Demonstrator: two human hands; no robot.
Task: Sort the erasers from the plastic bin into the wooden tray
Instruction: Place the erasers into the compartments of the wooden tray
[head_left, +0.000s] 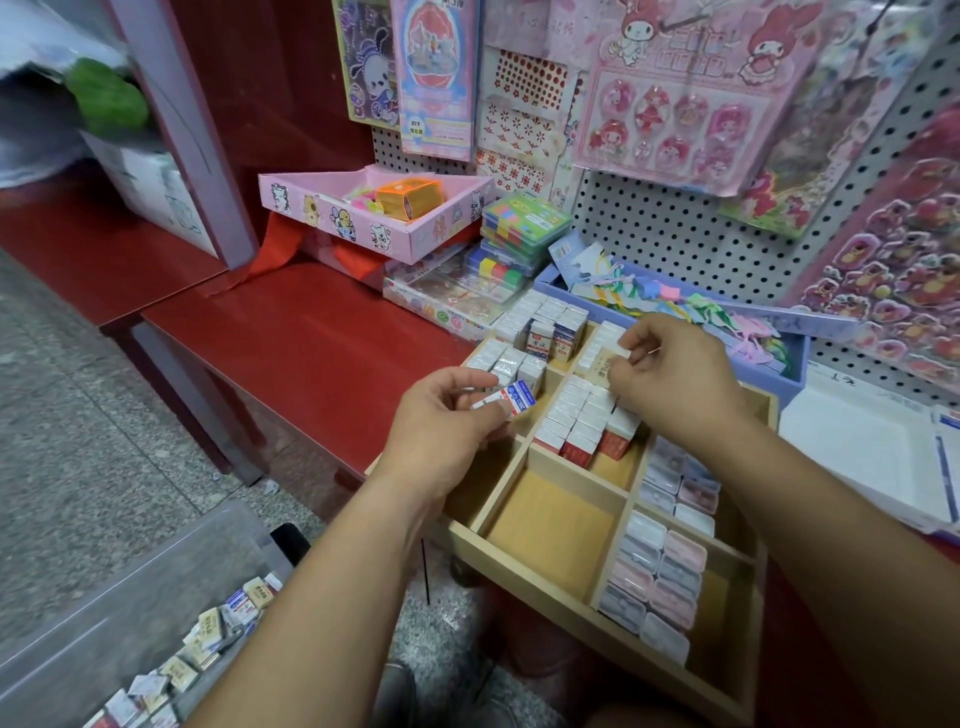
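A wooden tray (524, 564) with several compartments rests on the red table's edge; most compartments hold rows of boxed erasers, one near compartment (550, 525) is bare. My left hand (441, 431) grips a blue-and-white eraser (506, 399) over the tray's left side. My right hand (670, 369) pinches a small white eraser (621, 354) above a far compartment. The clear plastic bin (124, 587) sits on the floor at lower left, with loose erasers (202, 644) inside.
A red table (311, 343) carries a pink cardboard box (374, 208), stacked colourful packs (524, 228) and a blue box (779, 358) of ribbons behind the tray. Sticker sheets hang on a pegboard (675, 234). White paper (862, 441) lies at right.
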